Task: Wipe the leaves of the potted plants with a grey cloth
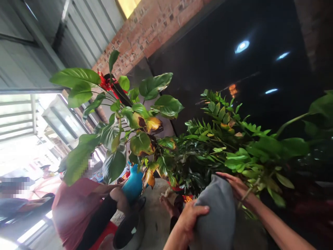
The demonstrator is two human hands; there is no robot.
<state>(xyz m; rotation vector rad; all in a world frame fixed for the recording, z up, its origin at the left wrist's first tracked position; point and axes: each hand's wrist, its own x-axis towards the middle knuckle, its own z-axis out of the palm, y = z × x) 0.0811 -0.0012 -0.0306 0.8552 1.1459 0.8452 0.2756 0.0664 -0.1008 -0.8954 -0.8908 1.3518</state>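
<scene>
A piece of smooth grey cloth (215, 211) rises to a narrow top at the lower right, between my two hands. My left hand (188, 217) is closed on its left side, with the thumb lying across the front. My right hand (235, 185) lies along the right upper edge, its fingers stretched out toward the top and touching or very near the cloth. The right thumb is mostly hidden. Close behind my right hand stands a leafy green plant (234, 152). The lower end of the cloth runs out of view.
A tall broad-leaved plant (140, 114) with browned leaves stands at centre. At the left a person in a red shirt (75, 208) sits by a dark bucket (128, 229) and a blue rounded object (134, 184). A bare foot (168, 205) rests on the floor. Behind is a dark glossy panel (208, 59).
</scene>
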